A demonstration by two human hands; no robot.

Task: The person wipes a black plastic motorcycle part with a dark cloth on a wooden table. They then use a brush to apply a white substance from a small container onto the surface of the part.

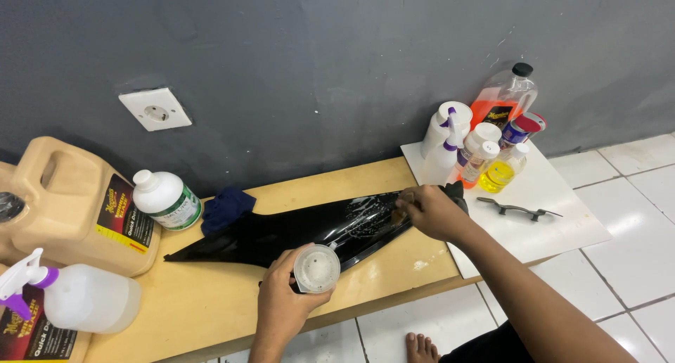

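Observation:
A long glossy black panel (281, 235) lies across a low wooden bench (211, 314), smeared with white streaks near its right end. My left hand (281, 300) is wrapped around a small jar with a translucent white lid (316, 268) at the panel's near edge. My right hand (432, 212) presses down on the panel's right end, fingers closed on something small and brownish at the streaks; I cannot tell what it is.
A tan jug (70, 205), a white bottle (167, 199), a blue cloth (225, 207) and a spray bottle (77, 296) sit on the bench's left. Several bottles (485, 138) and a dark bracket (519, 209) rest on a white board (562, 215). My bare foot (422, 347) is on the tiles.

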